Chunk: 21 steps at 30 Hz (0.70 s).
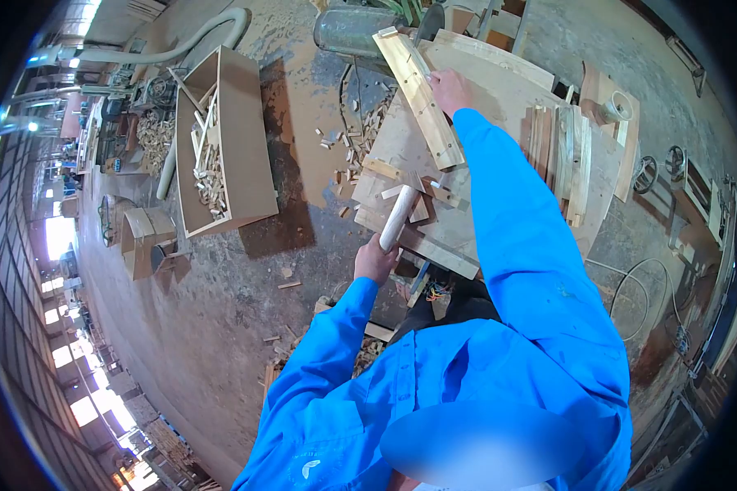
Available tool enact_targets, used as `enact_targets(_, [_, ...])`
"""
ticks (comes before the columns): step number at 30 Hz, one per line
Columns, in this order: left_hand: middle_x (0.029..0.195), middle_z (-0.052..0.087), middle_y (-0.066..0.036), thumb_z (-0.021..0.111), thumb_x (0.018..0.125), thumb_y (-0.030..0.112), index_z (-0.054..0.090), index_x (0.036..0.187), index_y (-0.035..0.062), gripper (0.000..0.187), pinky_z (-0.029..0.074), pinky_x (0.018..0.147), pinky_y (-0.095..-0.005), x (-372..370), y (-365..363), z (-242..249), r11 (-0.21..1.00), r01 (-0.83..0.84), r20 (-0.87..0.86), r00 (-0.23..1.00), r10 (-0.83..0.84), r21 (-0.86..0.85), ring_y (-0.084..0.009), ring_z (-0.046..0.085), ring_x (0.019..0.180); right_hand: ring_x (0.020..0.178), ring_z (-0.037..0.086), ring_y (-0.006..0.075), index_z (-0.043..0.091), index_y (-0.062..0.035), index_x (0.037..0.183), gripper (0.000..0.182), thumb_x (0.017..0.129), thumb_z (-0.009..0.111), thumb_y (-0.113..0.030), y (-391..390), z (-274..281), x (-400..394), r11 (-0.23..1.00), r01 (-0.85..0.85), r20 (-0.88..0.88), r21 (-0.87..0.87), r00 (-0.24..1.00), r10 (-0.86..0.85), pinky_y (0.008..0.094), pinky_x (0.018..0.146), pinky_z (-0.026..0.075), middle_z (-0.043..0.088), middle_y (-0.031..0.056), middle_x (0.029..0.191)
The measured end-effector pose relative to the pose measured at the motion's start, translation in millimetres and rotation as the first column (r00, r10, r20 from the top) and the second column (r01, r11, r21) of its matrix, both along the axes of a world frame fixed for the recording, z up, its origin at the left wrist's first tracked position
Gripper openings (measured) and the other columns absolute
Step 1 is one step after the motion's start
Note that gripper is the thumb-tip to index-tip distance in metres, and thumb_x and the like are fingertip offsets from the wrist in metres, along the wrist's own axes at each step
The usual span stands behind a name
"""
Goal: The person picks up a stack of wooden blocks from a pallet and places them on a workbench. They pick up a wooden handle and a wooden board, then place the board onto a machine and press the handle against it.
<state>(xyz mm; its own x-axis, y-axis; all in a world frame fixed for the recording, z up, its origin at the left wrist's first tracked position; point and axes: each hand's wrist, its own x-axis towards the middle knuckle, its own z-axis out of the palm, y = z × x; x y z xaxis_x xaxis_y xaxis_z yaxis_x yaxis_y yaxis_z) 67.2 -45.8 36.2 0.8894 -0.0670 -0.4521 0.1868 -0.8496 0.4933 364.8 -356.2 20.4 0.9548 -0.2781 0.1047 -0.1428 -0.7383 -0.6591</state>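
Note:
My left hand (375, 260) is closed round the lower end of a pale wooden piece (398, 219), which slants up over the near left part of the workbench (499, 98). My right hand (450, 92) is at the right edge of a long wooden board (418, 98) with several dark holes; its fingers are bent against the board's edge and partly hidden. Small wood offcuts (382, 169) lie between the board and the pale piece. To the right, a row of curved wooden strips (561, 155) rests on the bench.
A large open wooden box (250, 147) holding offcuts stands on the floor at left. A cardboard box (143, 237) is farther left. A tape roll (618, 106) sits at the bench's right side. Scraps litter the floor (246, 327), and a hose (196, 49) runs upper left.

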Motion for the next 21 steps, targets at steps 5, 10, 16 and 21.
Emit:
enact_targets(5, [0.102,0.074,-0.027,0.075,0.093,0.04,0.069,0.11,0.0015,0.043,0.056,0.085,-0.0544,14,-12,3,1.0,-0.009,0.009,1.0,0.009,-0.017,-0.0476,0.071,0.1,0.109,0.07,0.0418,0.082,-0.0151,0.11,0.026,0.1,0.066,-0.033,-9,10,11,1.0,0.018,0.003,-0.002,1.0,-0.018,0.0527,0.096,0.055,0.075,0.018,0.115])
enact_targets(10, [0.102,0.074,-0.026,0.076,0.092,0.04,0.069,0.111,0.0014,0.043,0.056,0.085,-0.0535,19,-15,-3,0.999,-0.011,0.044,0.999,0.012,-0.031,-0.0469,0.071,0.1,0.109,0.071,0.0417,0.083,-0.017,0.109,0.025,0.099,0.066,-0.033,-24,3,22,0.995,0.097,-0.069,0.01,0.993,-0.096,0.0521,0.096,0.056,0.076,0.0163,0.116])
enact_targets(16, [0.104,0.074,-0.027,0.076,0.092,0.038,0.067,0.112,0.0026,0.042,0.055,0.087,-0.056,19,-13,-2,0.999,0.027,0.053,0.998,-0.024,-0.042,-0.0485,0.069,0.102,0.111,0.07,0.0411,0.079,-0.0106,0.119,0.034,0.097,0.068,-0.035,-44,-1,4,0.967,0.25,0.03,0.051,0.967,-0.251,0.0519,0.099,0.055,0.075,0.0213,0.117])
enact_targets(21, [0.105,0.073,-0.028,0.075,0.093,0.038,0.064,0.11,0.0038,0.04,0.054,0.087,-0.0585,7,0,0,0.999,0.043,0.027,0.999,-0.043,-0.019,-0.05,0.068,0.102,0.106,0.07,0.0394,0.077,-0.0062,0.12,0.039,0.093,0.074,-0.034,-27,7,-32,0.996,0.079,0.231,-0.043,0.971,-0.067,0.0498,0.097,0.053,0.076,0.0182,0.111])
